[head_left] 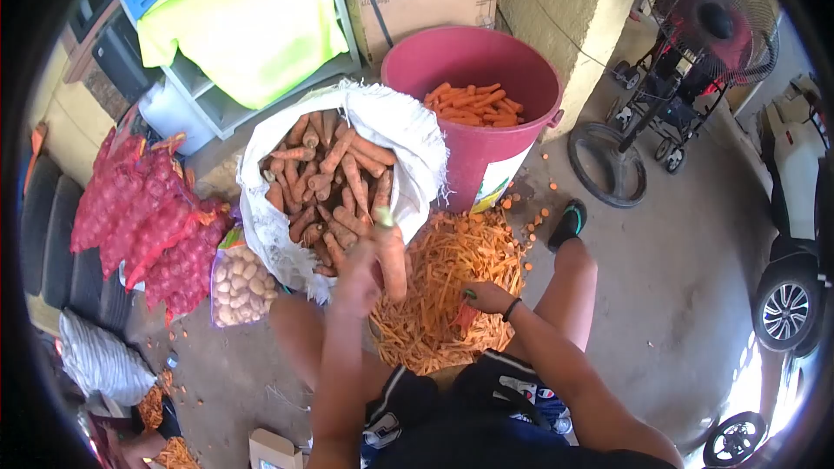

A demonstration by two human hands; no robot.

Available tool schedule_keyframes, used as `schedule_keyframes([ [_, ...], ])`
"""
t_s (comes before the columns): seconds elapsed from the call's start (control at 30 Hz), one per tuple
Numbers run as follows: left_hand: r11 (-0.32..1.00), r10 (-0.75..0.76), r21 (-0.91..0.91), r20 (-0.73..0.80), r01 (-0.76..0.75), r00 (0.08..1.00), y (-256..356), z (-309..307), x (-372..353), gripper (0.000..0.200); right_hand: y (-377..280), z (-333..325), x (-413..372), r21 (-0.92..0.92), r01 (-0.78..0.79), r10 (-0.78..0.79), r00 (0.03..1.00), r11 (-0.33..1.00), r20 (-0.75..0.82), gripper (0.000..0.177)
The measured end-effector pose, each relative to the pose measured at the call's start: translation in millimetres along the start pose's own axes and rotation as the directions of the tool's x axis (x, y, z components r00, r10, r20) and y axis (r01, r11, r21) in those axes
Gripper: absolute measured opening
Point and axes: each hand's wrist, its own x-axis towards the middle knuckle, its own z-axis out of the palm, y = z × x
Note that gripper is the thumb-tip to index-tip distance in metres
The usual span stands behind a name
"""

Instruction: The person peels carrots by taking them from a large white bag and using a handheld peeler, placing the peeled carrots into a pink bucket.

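Note:
My left hand (pixel 354 282), slightly blurred, grips an unpeeled carrot (pixel 393 267) with a green stub at its top, held over the front rim of the sack. Fingers closed, my right hand (pixel 491 297) holds what looks like a peeler (pixel 470 294); only a bit of green shows. Below it spreads a big heap of carrot peelings (pixel 426 330) on the floor between my legs. The white woven sack (pixel 415 135) stands open in front, full of dirty carrots (pixel 326 178). Behind it, a maroon bin (pixel 486 156) contains peeled carrots (pixel 473 106).
Red net bags of onions (pixel 143 208) and a bag of potatoes (pixel 241 282) stand to the left. Cardboard boxes (pixel 426 9) are stacked at the back. A fan (pixel 717 22) stands at the right. Carrot slices (pixel 532 227) lie near the bin. Another person's hand (pixel 143 447) shows lower left.

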Motion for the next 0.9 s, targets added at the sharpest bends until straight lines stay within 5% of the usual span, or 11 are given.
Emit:
schedule_keyframes([
  [0.03,0.985,0.128,-0.108,-0.042,-0.132,0.991,18.2,14.8,-5.8,0.061,2.6,4.5,-1.3,-0.020,0.006,-0.006,1.000,1.000,-0.002,0.027],
  [0.07,0.992,0.124,-0.028,0.025,-0.123,0.992,18.9,-15.4,7.6,0.063,3.3,4.9,0.8,-0.046,0.018,-0.019,1.000,0.999,-0.009,0.027],
  [0.2,0.977,-0.138,-0.150,0.112,0.154,0.984,19.8,-31.2,-12.8,0.056,9.4,-5.9,21.7,-0.128,0.050,-0.051,0.999,0.990,-0.007,0.027],
  [0.37,1.000,-0.016,0.017,0.095,0.014,0.995,-12.8,-16.6,-1.3,0.040,-9.3,-0.2,22.5,-0.055,0.066,-0.075,0.981,0.996,-0.178,0.024],
  [0.43,0.988,-0.118,0.106,0.024,0.115,0.993,-13.4,2.7,-2.5,0.038,-30.6,-10.8,16.2,-0.037,0.032,-0.041,0.957,0.999,-0.288,0.023],
  [0.53,0.899,-0.080,0.436,0.095,0.031,0.992,-31.3,5.8,13.4,0.044,-67.8,-31.6,0.8,0.019,0.094,-0.069,0.837,0.995,-0.543,0.023],
  [0.6,0.833,-0.040,0.552,0.116,-0.031,0.992,-42.0,14.7,17.7,0.039,-72.6,-43.6,-3.2,0.075,0.077,-0.023,0.836,0.994,-0.549,0.023],
  [0.7,0.790,-0.341,0.514,-0.084,0.334,0.936,-72.9,5.6,34.3,0.039,-55.5,-41.4,-5.0,0.056,-0.022,0.047,0.867,0.998,-0.497,0.025],
  [0.73,0.663,-0.462,0.604,-0.136,0.443,0.876,-72.2,6.7,39.0,0.037,-42.8,-36.8,-4.1,0.025,-0.050,0.056,0.889,0.998,-0.454,0.025],
  [0.87,0.967,-0.248,-0.009,0.210,0.256,0.946,-21.5,44.9,57.7,0.057,-3.3,-22.9,7.5,-0.016,-0.081,0.067,0.908,0.997,-0.413,0.027],
  [0.9,1.000,0.006,0.004,0.370,-0.008,0.929,11.1,64.4,52.6,0.066,-3.1,-22.5,4.9,0.018,-0.111,0.109,0.911,0.994,-0.398,0.028],
])
